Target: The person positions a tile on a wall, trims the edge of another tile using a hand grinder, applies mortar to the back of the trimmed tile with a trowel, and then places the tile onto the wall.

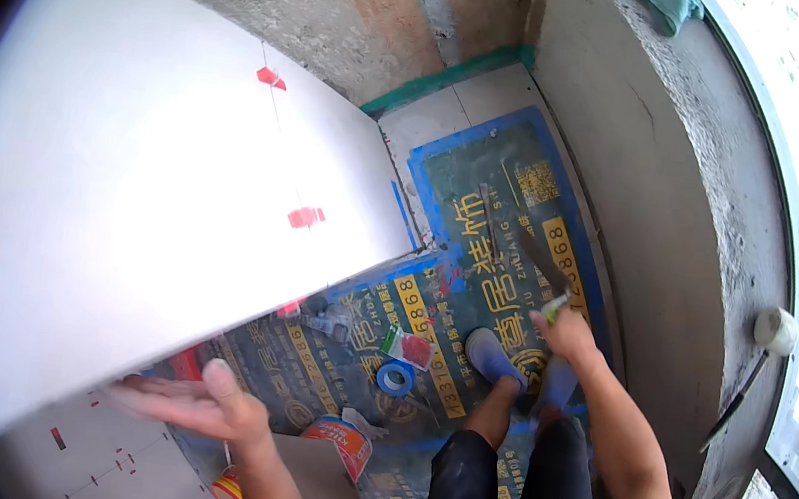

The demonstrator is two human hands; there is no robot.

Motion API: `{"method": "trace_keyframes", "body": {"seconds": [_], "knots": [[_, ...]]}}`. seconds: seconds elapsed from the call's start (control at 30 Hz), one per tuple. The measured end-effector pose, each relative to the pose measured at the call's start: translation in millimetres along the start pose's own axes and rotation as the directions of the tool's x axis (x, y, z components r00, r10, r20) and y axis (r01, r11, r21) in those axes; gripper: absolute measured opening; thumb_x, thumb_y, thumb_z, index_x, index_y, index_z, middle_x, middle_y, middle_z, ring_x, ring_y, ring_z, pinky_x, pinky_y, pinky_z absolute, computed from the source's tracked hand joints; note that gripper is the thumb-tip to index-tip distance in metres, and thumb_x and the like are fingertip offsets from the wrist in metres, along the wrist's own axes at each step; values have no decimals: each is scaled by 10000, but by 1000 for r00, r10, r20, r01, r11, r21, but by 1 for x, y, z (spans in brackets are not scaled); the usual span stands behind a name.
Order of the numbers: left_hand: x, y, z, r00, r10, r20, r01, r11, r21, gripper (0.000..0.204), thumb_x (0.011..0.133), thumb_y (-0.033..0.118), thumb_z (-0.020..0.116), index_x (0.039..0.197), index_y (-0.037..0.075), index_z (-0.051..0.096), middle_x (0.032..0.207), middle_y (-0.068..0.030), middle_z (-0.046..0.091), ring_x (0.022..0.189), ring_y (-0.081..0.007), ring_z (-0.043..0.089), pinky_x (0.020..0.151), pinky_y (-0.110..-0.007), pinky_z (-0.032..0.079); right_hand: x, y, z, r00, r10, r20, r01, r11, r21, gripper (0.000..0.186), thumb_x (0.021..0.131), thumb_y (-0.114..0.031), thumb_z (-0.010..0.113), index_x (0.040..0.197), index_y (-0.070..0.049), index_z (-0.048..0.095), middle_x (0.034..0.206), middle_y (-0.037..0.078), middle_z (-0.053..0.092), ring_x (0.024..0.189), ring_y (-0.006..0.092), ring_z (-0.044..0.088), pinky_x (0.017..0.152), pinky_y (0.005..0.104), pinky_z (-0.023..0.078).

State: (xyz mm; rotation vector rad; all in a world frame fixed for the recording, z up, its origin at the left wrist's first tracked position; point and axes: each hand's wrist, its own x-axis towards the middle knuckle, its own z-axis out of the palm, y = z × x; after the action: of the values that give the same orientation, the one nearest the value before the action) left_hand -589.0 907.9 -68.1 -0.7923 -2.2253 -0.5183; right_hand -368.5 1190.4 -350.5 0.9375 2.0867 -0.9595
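The right hand is closed around the grip of a blade above the floor sheet; its exact kind is hard to make out. The left hand is open, fingers stretched, holding nothing visible, by the white panel's lower edge; contact I cannot tell. A board partly hides a bucket.

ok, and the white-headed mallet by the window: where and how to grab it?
Halfway along the black handle, likely from the person's side: it is slim and slants back that way, while the white head is rounder and bulkier. The right grip is nearer but holds a bladed tool.
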Motion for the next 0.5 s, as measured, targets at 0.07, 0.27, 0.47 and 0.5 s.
{"method": "trace_keyframes", "body": {"seconds": [0.07, 0.27, 0.47, 0.5], "knots": [[1, -1, 28, 991, -134, -28, 132, 989, -70, 937, 869, 262, 597, 1423, -92, -71, 1419, -320, 147, 1325, -380, 273, 1071, -500, 271, 33, -57, -46, 991, -106, -88, 109, 994, 33, 683, 864, -581, 504, 1005, 81, 594, 947, 278, 638, 932, 419, 610, 829, 470, 487], [-2, -15, 68, 951, -165, -261, 153, 986, -66, 930, 861, 180, 597, 1426, -28, -113, 1403, -304, 207, 1258, -357, 370, 993, -450, 405, 124, -203, -143, 903, -414, -115, 415, 910, -16, 621, 867, -555, 520, 988, 49, 598, 918, 270, 641, 905, 426, 616, 816, 478, 491], [-15, -39, 80, 940, 73, -333, -7, 980, 197, 824, 877, 189, 583, 1400, -31, -15, 1411, -299, 220, 1273, -365, 358, 1002, -465, 389, 208, -294, -179, 765, -640, -78, 612, 759, -223, 554, 891, -508, 505, 969, 29, 621, 900, 240, 657, 889, 399, 633, 811, 460, 502], [-20, -43, 79, 932, 120, -341, -38, 970, 240, 807, 879, 191, 581, 1396, -32, 2, 1412, -299, 222, 1275, -366, 357, 1004, -468, 387, 220, -302, -179, 731, -676, -90, 641, 726, -251, 553, 891, -506, 504, 966, 29, 624, 905, 238, 658, 892, 396, 634, 815, 460, 501]]}}
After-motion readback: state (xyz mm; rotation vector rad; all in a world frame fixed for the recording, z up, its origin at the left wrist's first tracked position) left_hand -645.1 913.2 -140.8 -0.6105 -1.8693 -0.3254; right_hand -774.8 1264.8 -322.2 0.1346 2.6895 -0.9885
